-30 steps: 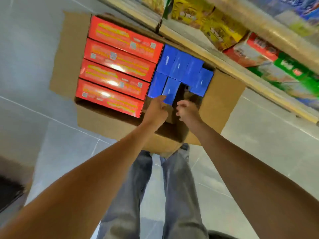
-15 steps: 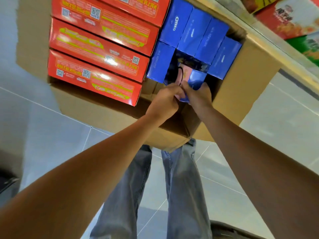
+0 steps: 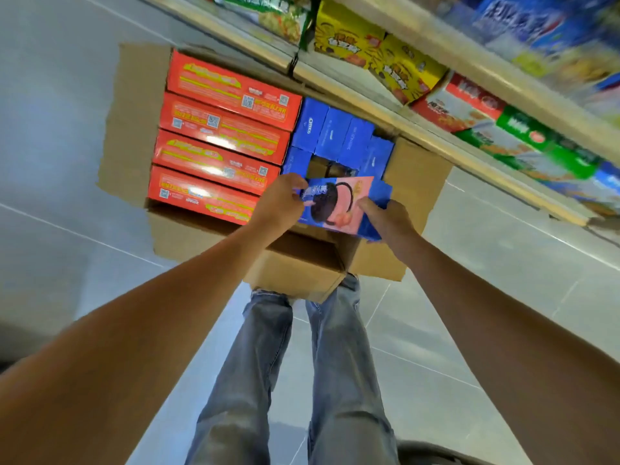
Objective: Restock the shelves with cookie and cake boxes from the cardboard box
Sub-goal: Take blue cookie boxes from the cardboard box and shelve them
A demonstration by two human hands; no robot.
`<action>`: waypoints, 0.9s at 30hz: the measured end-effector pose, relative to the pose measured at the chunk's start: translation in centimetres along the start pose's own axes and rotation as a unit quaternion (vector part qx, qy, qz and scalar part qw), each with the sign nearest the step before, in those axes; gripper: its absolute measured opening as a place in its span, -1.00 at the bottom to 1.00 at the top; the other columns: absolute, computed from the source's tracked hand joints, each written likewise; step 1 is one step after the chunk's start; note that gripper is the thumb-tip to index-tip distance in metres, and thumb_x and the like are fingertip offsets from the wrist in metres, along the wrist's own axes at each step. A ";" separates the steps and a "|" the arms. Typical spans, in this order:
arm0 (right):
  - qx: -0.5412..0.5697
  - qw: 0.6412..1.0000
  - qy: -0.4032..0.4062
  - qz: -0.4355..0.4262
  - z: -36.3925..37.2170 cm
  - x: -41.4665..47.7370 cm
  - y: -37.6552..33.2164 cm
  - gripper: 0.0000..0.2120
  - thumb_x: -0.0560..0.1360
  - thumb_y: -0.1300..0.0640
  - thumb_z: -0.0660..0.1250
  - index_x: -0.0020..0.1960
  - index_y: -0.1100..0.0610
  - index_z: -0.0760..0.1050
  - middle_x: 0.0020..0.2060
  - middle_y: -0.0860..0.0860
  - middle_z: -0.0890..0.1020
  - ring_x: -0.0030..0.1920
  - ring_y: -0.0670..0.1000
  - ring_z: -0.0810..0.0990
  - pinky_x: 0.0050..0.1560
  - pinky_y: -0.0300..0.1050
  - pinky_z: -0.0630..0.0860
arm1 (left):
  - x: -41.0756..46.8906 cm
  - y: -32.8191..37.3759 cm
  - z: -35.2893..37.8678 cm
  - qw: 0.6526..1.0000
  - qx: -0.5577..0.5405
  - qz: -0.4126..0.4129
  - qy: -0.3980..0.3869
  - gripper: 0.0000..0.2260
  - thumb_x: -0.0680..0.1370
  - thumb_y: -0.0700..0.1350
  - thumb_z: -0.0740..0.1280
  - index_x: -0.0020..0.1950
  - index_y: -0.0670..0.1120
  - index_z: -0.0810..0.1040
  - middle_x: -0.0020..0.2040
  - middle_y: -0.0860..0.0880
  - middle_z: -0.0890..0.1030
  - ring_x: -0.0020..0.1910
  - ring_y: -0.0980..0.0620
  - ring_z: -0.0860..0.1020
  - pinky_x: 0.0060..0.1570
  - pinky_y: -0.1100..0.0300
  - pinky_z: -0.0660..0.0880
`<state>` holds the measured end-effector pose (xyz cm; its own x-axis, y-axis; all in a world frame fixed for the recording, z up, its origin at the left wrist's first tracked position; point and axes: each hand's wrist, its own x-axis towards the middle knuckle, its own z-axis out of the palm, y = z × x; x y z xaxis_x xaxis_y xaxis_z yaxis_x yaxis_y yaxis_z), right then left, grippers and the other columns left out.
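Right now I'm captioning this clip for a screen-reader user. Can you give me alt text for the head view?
The left hand and right hand hold a blue-and-pink cookie box just above an open cardboard box. Four red boxes and upright blue boxes sit inside it, beside a low shelf of snack packs.

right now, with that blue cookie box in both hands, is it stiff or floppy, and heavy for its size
Probably stiff: the blue cookie box shows flat faces and straight edges between the left hand and right hand. Likely light for its size, since it is held by its ends alone.
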<state>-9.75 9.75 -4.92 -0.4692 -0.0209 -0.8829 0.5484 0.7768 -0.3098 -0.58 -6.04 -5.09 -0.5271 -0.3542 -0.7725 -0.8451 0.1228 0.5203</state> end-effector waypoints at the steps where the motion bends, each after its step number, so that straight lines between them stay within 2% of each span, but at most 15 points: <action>1: 0.000 1.000 -0.010 -0.005 -1.1 -1.1 -0.7 -0.84 0.48 0.05 0.33 -0.05 0.15 0.51 -0.06 0.21 0.60 -0.14 0.14 0.62 -0.17 0.09 0.60 | -0.6 1.4 -0.7 1.000 0.010 0.000 -0.021 -0.63 0.51 -0.39 0.13 0.26 -0.17 0.47 0.23 -0.17 0.51 -0.04 -0.06 0.53 -0.20 0.30 0.40; 3: 0.007 0.999 -0.045 -0.013 -3.4 -3.3 -2.2 -0.86 0.50 0.06 0.31 0.00 0.11 0.49 -0.06 0.12 0.59 -0.20 0.02 0.59 -0.20 0.03 0.60 | -1.6 4.3 -2.3 0.997 0.049 0.018 -0.061 -0.59 0.52 -0.38 0.13 0.34 -0.15 0.41 0.29 -0.15 0.47 -0.09 -0.05 0.53 -0.29 0.33 0.38; 5: 0.011 0.996 -0.089 -0.013 -5.7 -5.4 -3.6 -0.75 0.52 0.03 0.29 0.15 0.11 0.46 0.04 0.10 0.60 -0.10 0.02 0.60 -0.07 0.04 0.61 | -2.9 7.3 -3.9 0.992 0.080 0.058 -0.080 -0.58 0.54 -0.36 0.14 0.39 -0.13 0.37 0.37 -0.12 0.42 -0.14 0.00 0.51 -0.34 0.31 0.36; 6: 0.007 0.993 -0.114 -0.017 -6.5 -6.1 -4.1 -0.69 0.52 0.02 0.28 0.22 0.11 0.44 0.10 0.09 0.60 -0.01 0.05 0.61 0.00 0.04 0.60 | -3.4 8.5 -4.6 0.990 0.091 0.068 -0.088 -0.57 0.54 -0.34 0.14 0.41 -0.12 0.34 0.41 -0.11 0.38 -0.08 -0.03 0.54 -0.28 0.26 0.39; 7: 0.003 0.991 -0.132 -0.028 -7.5 -7.3 -4.9 -0.66 0.52 0.00 0.28 0.26 0.09 0.43 0.14 0.09 0.60 0.06 0.06 0.60 0.04 0.03 0.58 | -4.2 9.9 -5.3 0.988 0.094 0.079 -0.090 -0.56 0.55 -0.33 0.15 0.43 -0.12 0.31 0.44 -0.11 0.33 0.09 -0.08 0.53 -0.15 0.22 0.42; 9: 0.006 0.987 -0.152 -0.049 -9.1 -9.8 -6.5 -0.67 0.51 -0.01 0.30 0.26 0.02 0.44 0.16 0.05 0.61 0.11 0.06 0.60 0.12 0.04 0.56 | -5.9 12.6 -6.7 0.986 0.099 0.101 -0.091 -0.54 0.57 -0.29 0.16 0.47 -0.13 0.24 0.49 -0.11 0.26 0.38 -0.12 0.37 0.15 0.16 0.39; 10: 0.006 0.986 -0.159 -0.060 -9.7 -11.1 -7.4 -0.69 0.50 0.00 0.32 0.24 -0.01 0.45 0.16 0.04 0.61 0.12 0.06 0.60 0.17 0.07 0.54 | -6.8 13.9 -7.4 0.984 0.099 0.111 -0.093 -0.53 0.58 -0.28 0.17 0.49 -0.14 0.21 0.49 -0.11 0.26 0.41 -0.14 0.34 0.19 0.14 0.38; 13: 0.011 0.980 -0.175 -0.091 -12.2 -16.0 -10.5 -0.65 0.50 0.03 0.35 0.27 0.00 0.46 0.17 0.02 0.62 0.17 0.06 0.59 0.26 0.09 0.49 | -10.1 18.5 -10.2 0.978 0.074 0.173 -0.085 -0.51 0.58 -0.25 0.22 0.49 -0.13 0.18 0.44 -0.11 0.33 0.35 -0.12 0.40 0.09 0.14 0.41; 15: 0.009 0.975 -0.183 -0.124 -14.2 -19.8 -12.7 -0.63 0.49 0.06 0.35 0.29 0.04 0.47 0.19 0.04 0.61 0.19 0.08 0.58 0.28 0.12 0.47 | -12.6 21.8 -12.7 0.971 0.072 0.214 -0.077 -0.52 0.58 -0.24 0.23 0.48 -0.15 0.20 0.40 -0.11 0.38 0.37 -0.06 0.38 0.20 0.10 0.39; 17: 0.002 0.972 -0.174 -0.158 -16.2 -23.6 -15.3 -0.62 0.46 0.07 0.38 0.27 0.06 0.49 0.19 0.08 0.61 0.20 0.12 0.57 0.29 0.16 0.44 | -15.1 25.2 -15.3 0.966 0.070 0.234 -0.085 -0.58 0.58 -0.22 0.23 0.44 -0.17 0.27 0.33 -0.11 0.42 0.33 -0.04 0.39 0.21 0.07 0.37; 18: 0.004 0.971 -0.161 -0.179 -17.4 -25.7 -16.7 -0.64 0.45 0.08 0.39 0.24 0.07 0.51 0.19 0.09 0.61 0.20 0.13 0.57 0.29 0.16 0.44 | -16.5 27.1 -16.5 0.963 0.072 0.246 -0.086 -0.67 0.58 -0.22 0.23 0.35 -0.18 0.36 0.22 -0.10 0.47 0.21 -0.03 0.44 0.12 0.11 0.38; 20: 0.016 0.965 -0.136 -0.223 -19.7 -30.6 -19.0 -0.75 0.49 0.12 0.36 0.16 0.11 0.54 0.11 0.12 0.63 0.11 0.13 0.59 0.23 0.06 0.49 | -20.3 30.6 -18.9 0.958 0.083 0.266 -0.071 -0.95 0.59 -0.24 0.20 -0.05 -0.15 0.43 -0.15 -0.06 0.44 -0.16 0.01 0.45 -0.16 0.26 0.33; 22: 0.034 0.958 -0.124 -0.257 -20.7 -33.3 -20.2 -0.92 0.53 0.13 0.32 0.01 0.06 0.55 -0.10 0.01 0.64 -0.10 0.02 0.60 0.01 -0.06 0.48 | -22.4 32.5 -20.0 0.959 0.068 0.265 -0.070 -0.78 0.59 -0.19 0.21 -0.25 -0.02 0.33 -0.28 0.01 0.34 -0.30 0.14 0.42 -0.29 0.34 0.31; 24: 0.060 0.949 -0.086 -0.299 -22.4 -37.0 -22.1 -0.95 0.53 0.09 0.32 -0.06 -0.04 0.54 -0.18 -0.10 0.66 -0.16 -0.07 0.62 -0.05 -0.10 0.49 | -25.7 35.1 -22.1 0.952 0.065 0.297 -0.046 -0.86 0.53 -0.04 0.26 -0.19 -0.04 0.46 -0.16 -0.06 0.46 -0.11 0.06 0.43 -0.11 0.20 0.34; 27: 0.102 0.927 -0.005 -0.361 -24.8 -43.6 -25.3 -0.92 0.46 0.00 0.38 -0.05 -0.06 0.53 -0.02 -0.01 0.64 -0.01 0.04 0.60 0.09 0.02 0.50 | -32.3 39.7 -26.1 0.935 0.109 0.334 -0.037 -0.78 0.61 0.00 0.19 0.09 -0.11 0.52 0.01 -0.06 0.46 0.05 0.06 0.39 0.04 0.22 0.28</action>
<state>-20.38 6.60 50.20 -0.7592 -0.4957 -0.4218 0.2138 0.4220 -0.8810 -14.80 -13.92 50.02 -0.9423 -0.0671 -0.3278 -0.3182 0.4828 0.8159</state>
